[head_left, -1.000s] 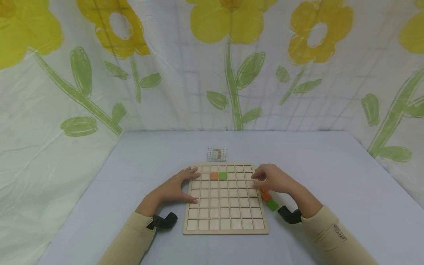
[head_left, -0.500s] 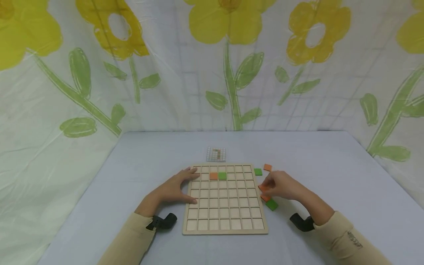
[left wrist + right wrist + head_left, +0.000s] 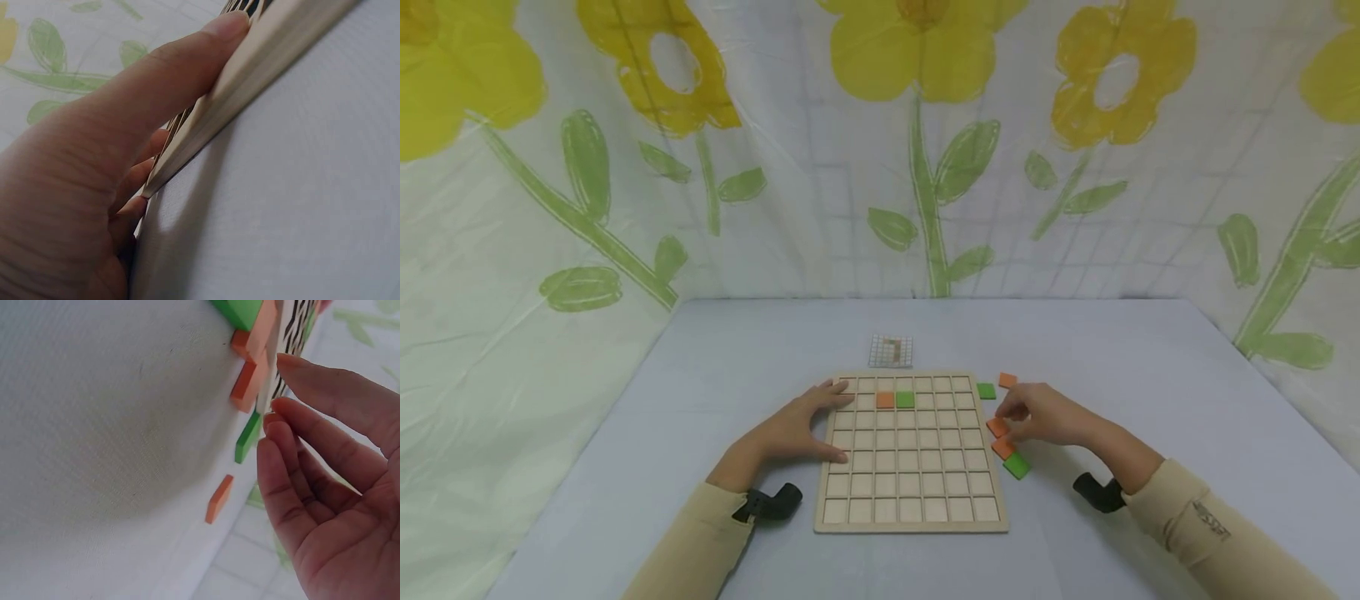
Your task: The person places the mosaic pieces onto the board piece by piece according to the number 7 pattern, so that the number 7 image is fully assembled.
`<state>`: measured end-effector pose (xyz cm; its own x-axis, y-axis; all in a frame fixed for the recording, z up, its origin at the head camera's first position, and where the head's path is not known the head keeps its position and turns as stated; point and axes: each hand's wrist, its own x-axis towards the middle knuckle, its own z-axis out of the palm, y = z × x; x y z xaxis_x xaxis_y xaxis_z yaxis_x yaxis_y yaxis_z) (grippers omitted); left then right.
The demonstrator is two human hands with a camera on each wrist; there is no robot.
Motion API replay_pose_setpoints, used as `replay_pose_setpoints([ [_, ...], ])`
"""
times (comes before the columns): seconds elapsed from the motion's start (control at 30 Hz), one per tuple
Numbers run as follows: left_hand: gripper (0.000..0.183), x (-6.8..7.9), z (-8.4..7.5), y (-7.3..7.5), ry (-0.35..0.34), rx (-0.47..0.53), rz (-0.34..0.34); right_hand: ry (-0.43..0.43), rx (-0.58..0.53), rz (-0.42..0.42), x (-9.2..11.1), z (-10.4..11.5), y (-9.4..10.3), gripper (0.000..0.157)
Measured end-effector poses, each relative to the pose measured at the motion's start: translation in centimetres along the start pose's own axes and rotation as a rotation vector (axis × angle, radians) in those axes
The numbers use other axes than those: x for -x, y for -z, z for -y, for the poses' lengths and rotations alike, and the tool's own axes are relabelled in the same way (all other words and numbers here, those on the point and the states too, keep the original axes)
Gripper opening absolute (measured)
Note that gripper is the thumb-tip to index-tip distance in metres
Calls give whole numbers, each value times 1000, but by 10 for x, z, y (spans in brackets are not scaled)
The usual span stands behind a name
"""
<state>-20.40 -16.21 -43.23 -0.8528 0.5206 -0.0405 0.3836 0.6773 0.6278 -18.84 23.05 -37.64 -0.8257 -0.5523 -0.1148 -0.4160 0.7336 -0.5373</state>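
the left hand (image 3: 795,422) is spread wide at the left side of the wooden board (image 3: 910,527), thumb and fingers resting on its rim. the right hand (image 3: 1047,417) has its fingers bent and a narrow gap between thumb and forefinger; no tile shows in its grasp.

the board lies flat before the person and looks stiff and fairly light, probably apt to slide on the cloth; its raised rim is the place to steady it. the tiles to its right should be light, hard and thin, perhaps slick on the faces, so opposite edges make the best pinch.

in looks, the board is pale wood, ruled into square cells by dark-edged ridges. near its far side an orange tile (image 3: 885,400) and a green tile (image 3: 905,400) fill neighbouring cells. along the right edge lie a loose green tile (image 3: 987,391), two angled orange pieces (image 3: 1003,448), a lone orange square (image 3: 1007,380) farther off and, nearest the person, a darker-looking green square (image 3: 1017,465).
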Motion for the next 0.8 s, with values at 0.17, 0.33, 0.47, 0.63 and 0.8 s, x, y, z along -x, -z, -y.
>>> replay_pose_setpoints([
  [0.17,94,-1,0,-1,21,-2,8,40,30,28,-5,-5,-1,26],
  [0.33,94,0,0,0,23,-13,9,47,44,45,-8,-8,-2,23],
  [0.47,93,0,1,-1,19,-14,5,56,64,42,-10,-9,-2,19],
  [0.63,94,0,0,-1,28,-19,4,52,92,47,-12,-9,0,16],
  [0.8,93,0,-1,0,28,-17,5,23,87,40,-11,-9,-2,15],
])
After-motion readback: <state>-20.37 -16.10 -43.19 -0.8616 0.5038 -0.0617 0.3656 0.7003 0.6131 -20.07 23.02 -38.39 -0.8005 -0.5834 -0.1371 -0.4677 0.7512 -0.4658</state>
